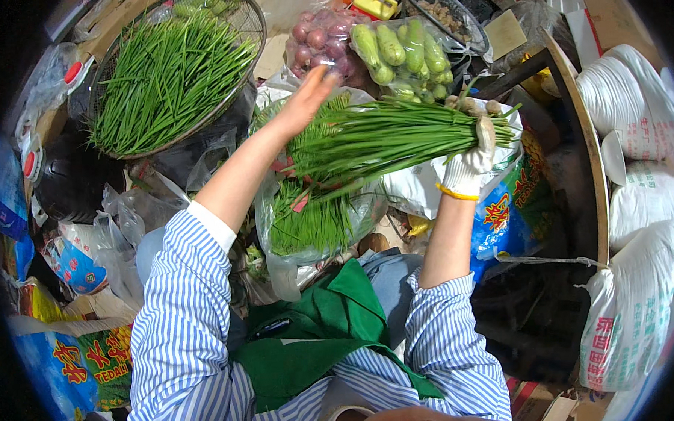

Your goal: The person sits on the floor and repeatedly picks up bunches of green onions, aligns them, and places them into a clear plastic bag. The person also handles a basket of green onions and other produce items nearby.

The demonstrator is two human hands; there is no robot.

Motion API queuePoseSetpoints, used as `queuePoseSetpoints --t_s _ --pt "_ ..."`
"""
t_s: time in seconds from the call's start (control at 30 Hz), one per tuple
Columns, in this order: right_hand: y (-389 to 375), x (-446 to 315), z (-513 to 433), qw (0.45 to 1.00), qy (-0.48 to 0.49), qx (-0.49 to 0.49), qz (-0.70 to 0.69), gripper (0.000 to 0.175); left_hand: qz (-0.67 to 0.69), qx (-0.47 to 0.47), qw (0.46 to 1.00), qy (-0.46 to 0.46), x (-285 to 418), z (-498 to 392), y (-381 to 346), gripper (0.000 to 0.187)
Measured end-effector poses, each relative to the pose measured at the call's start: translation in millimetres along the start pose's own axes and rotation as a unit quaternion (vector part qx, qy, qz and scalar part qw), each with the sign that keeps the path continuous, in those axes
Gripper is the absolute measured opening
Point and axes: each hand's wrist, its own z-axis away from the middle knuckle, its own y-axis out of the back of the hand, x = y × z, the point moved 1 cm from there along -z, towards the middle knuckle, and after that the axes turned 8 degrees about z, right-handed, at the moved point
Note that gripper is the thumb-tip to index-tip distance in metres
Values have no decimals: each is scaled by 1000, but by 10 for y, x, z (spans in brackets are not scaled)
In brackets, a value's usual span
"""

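Observation:
My right hand (478, 145), in a white knit glove with a yellow cuff edge, grips a large bunch of garlic chives (390, 135) near one end. The long green leaves lie sideways, their far ends reaching left. My left hand (309, 99) is bare, outstretched and slightly blurred, with nothing in it. It hovers left of the bunch's leaf ends, just short of a bag of red onions (318, 39). Below the bunch, an opened clear plastic bag (280, 269) contains more chives (309, 223), with a bit of red tape among them.
A wire basket (261, 22) heaped with loose chives (173, 82) stands at upper left. Bagged green squash (400, 47) lie beside the onions. On the right, a curved wooden-edged rim (587, 137) separates me from stacked white sacks (629, 305). A dark jug (70, 182) is at left.

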Motion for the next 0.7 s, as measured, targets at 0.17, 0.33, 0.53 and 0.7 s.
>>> queuePoseSetpoints --t_s 0.17,0.33,0.53,0.7 --pt "-49 157 188 995 -32 11 -95 43 -21 -211 976 -51 364 -180 -668 94" --pt "-74 111 164 992 -6 21 -124 42 98 -250 963 31 54 306 -1085 92" --pt "433 685 185 975 -16 171 141 31 121 -131 972 154 113 630 -1082 100" --pt "3 445 179 967 -142 109 -180 18 19 -40 991 128 59 640 -1253 85"
